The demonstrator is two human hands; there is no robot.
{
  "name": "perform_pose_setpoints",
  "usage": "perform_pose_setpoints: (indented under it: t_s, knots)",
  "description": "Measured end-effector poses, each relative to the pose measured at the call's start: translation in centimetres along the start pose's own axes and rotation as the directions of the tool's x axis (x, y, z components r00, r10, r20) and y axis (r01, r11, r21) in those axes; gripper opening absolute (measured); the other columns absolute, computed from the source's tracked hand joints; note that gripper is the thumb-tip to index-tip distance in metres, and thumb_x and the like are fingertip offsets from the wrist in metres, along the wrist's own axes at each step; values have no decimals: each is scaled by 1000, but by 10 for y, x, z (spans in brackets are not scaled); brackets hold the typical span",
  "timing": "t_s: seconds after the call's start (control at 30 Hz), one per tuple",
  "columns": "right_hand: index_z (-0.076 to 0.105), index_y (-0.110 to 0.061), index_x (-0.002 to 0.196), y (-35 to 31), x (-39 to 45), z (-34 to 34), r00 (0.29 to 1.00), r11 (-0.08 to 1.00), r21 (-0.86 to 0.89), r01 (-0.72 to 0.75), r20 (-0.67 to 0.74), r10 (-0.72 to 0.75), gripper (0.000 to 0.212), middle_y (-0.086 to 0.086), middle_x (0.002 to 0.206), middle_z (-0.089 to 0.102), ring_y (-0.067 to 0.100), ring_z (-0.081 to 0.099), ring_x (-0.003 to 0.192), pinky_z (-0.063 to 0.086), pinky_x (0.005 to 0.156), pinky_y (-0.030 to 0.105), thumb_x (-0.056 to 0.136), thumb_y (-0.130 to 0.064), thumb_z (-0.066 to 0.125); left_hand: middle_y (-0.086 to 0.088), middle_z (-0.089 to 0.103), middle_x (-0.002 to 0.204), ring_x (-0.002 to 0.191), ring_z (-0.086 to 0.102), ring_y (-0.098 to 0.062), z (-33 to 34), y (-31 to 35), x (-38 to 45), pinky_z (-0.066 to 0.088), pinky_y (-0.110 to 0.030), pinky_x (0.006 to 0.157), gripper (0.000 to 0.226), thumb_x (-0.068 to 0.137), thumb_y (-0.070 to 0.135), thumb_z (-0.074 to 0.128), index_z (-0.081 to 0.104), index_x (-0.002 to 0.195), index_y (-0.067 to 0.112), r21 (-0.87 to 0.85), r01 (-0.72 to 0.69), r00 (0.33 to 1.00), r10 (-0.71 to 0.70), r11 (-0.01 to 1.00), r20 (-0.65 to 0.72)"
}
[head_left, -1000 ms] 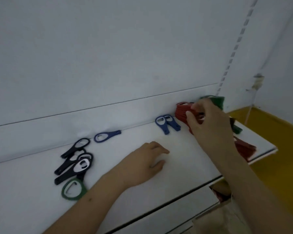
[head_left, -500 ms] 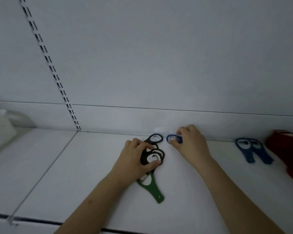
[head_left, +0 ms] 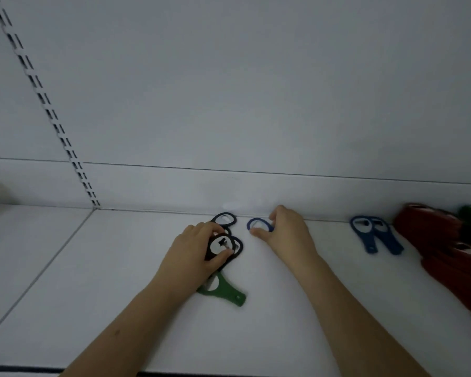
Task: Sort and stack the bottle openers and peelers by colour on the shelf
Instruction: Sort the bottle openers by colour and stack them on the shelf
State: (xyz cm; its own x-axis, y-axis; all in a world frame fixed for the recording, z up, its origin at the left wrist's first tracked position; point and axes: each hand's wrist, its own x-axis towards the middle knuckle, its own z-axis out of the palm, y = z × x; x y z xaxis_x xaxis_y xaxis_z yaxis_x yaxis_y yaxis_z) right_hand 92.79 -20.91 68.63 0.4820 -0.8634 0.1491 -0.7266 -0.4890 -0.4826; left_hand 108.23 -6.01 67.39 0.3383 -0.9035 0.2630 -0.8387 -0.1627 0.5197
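On the white shelf board (head_left: 98,300), a small heap of flat black plastic bottle openers (head_left: 225,246) is gripped by the left hand (head_left: 193,251), thumb and fingers curled around the looped heads. The grip appears meant to gather them into one stack of a single colour. Another black loop-headed opener (head_left: 224,219) lies just beyond the fingertips of that hand, near the back wall, apart from the heap. Under the heel of the same hand, a flat green plastic opener (head_left: 223,292) is partly covered, its handle pointing away to the right; it seems left aside as the wrong colour.

A single blue loop-headed plastic opener (head_left: 259,225) is pinched at its ring by the right hand (head_left: 288,235), thumb below and fingers above, its handle hidden beneath the palm. Probably it is to be carried to the pair of matching blue openers (head_left: 375,235) lying well to the right of that hand. Further right, a pile of red plastic utensils (head_left: 441,240) is stacked.
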Motion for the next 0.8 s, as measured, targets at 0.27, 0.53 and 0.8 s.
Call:
perform_pose_setpoints:
  t_s: [0.27,0.53,0.8]
  knots:
    - [49,-13,65,7,-13,-27,970,983,-138,-125,193,150,40,2,73,54,20,58,73,33,50,25,81,-39,74,2,53,121,114,47,-21,19,25,20,40,-32,96,38,96,47,50,53,127,24,146,-48,994,32,988,109]
    - [38,-19,63,43,-66,-55,970,955,-178,-239,-8,241,43,-4,71,50,9,45,60,27,44,22,86,-40,66,-6,52,117,114,45,-30,57,60,44,40,-41,97,37,96,44,49,55,124,21,188,-62,995,46,980,88]
    - [59,-3,88,95,-52,-89,858,928,-143,-343,-450,248,26,16,90,61,30,61,81,49,66,41,88,-27,67,-9,58,101,99,51,-32,81,75,43,43,-42,84,31,90,39,58,65,109,15,159,-89,993,100,983,-67]
